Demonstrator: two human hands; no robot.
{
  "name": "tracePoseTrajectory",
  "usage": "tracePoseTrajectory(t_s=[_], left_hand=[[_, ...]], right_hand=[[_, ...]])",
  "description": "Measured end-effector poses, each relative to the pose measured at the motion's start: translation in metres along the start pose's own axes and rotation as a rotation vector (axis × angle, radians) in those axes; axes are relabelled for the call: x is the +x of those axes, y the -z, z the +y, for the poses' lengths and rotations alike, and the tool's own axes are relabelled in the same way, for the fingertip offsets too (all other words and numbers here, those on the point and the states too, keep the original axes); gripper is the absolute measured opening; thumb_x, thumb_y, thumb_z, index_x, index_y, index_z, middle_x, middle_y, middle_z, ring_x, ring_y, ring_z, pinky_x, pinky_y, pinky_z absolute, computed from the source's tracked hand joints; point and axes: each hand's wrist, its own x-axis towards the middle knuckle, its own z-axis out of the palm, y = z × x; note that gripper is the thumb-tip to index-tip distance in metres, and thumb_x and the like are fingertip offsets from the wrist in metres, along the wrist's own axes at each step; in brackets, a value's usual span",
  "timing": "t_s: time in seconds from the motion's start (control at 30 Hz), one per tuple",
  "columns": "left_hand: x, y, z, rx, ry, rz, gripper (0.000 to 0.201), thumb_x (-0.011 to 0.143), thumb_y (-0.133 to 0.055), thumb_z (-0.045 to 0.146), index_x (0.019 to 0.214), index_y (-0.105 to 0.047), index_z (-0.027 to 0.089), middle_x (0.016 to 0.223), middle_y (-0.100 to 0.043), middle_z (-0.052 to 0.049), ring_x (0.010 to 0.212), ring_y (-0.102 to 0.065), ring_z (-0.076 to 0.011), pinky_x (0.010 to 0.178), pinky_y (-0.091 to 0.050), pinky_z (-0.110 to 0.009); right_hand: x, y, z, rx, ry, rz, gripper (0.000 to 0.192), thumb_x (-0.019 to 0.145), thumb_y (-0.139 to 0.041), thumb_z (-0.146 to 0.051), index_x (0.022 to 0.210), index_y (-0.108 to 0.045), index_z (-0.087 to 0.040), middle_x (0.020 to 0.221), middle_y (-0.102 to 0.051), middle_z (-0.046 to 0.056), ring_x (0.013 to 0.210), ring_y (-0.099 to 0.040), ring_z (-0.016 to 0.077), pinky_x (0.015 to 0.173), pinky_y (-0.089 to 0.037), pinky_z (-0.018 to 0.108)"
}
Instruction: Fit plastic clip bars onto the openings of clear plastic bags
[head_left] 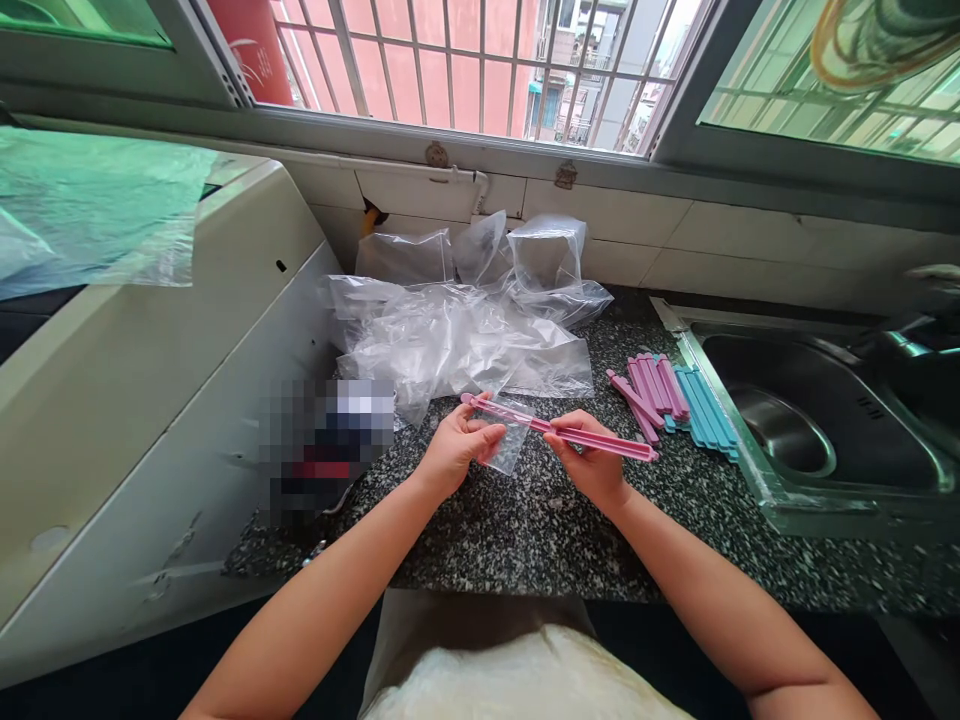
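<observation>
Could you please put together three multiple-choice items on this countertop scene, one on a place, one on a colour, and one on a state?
1. Where does the spare heap of sealing clips lie?
A. inside the sink
B. on the counter beside the sink's left rim
C. on the window sill

2. What colour is the sealing clip held in the hands?
A. pink
B. blue
C. white

3. How does the small clear bag stand with the held clip?
A. it lies flat on the counter, apart from the clip
C. it lies in the sink
B. it hangs from the clip, held by the left hand

Answers: 1 B, the pink and blue heap rests on the speckled counter just left of the sink. 2 A, the bar across both hands is pink. 3 B, the bag's top sits at the clip while the right hand grips the bar.
</observation>
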Motion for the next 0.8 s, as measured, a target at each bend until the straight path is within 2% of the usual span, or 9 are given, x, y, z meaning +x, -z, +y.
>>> tracePoseTrajectory(t_s=[0.1, 0.23, 0.43, 0.8], left_hand=[[0.0007, -0.0004, -0.0018, -0.021, 0.030, 0.012, 0.058, 0.049, -0.082, 0.030, 0.098, -0.059, 0.008, 0.044, -0.049, 0.008, 0.039, -0.039, -0.0042, 0.041, -0.028, -0.017], [0.0010, 0.0009, -0.0033, 0.024, 0.004, -0.022, 0.038, 0.053, -0.080, 0.034, 0.076, -0.063, 0.009, 0.047, -0.049, 0.005, 0.041, -0.039, -0.0043, 0.042, -0.026, -0.018], [0.0001, 0.0015, -0.0026, 0.033, -0.004, -0.073, 0.037, 0.057, -0.078, 0.037, 0.078, -0.065, 0.010, 0.046, -0.042, 0.007, 0.041, -0.033, -0.0040, 0.043, -0.022, -0.019], [0.0037, -0.0044, -0.0104, -0.033, 0.045, -0.011, 0.041, 0.056, -0.074, 0.048, 0.060, -0.053, 0.013, 0.041, -0.039, 0.007, 0.037, -0.032, -0.0040, 0.039, -0.020, -0.020]], right_hand=[[0.0008, -0.0004, -0.0010, -0.002, 0.021, -0.004, 0.005, 0.080, -0.061, -0.026, 0.078, -0.060, -0.021, 0.069, -0.063, 0.001, 0.061, -0.058, 0.0130, 0.057, -0.047, 0.026], [0.0009, -0.0005, -0.0020, -0.016, 0.051, -0.011, 0.004, 0.080, -0.061, -0.024, 0.078, -0.060, -0.021, 0.069, -0.063, 0.001, 0.062, -0.059, 0.0133, 0.057, -0.048, 0.026], [0.0013, -0.0004, -0.0033, -0.026, 0.059, -0.020, 0.004, 0.079, -0.062, -0.024, 0.079, -0.060, -0.021, 0.069, -0.064, 0.001, 0.062, -0.059, 0.0136, 0.057, -0.048, 0.027], [0.0001, -0.0043, -0.0035, -0.061, 0.069, -0.007, 0.006, 0.080, -0.061, -0.026, 0.077, -0.061, -0.021, 0.068, -0.065, 0.002, 0.063, -0.060, 0.0144, 0.060, -0.049, 0.028]])
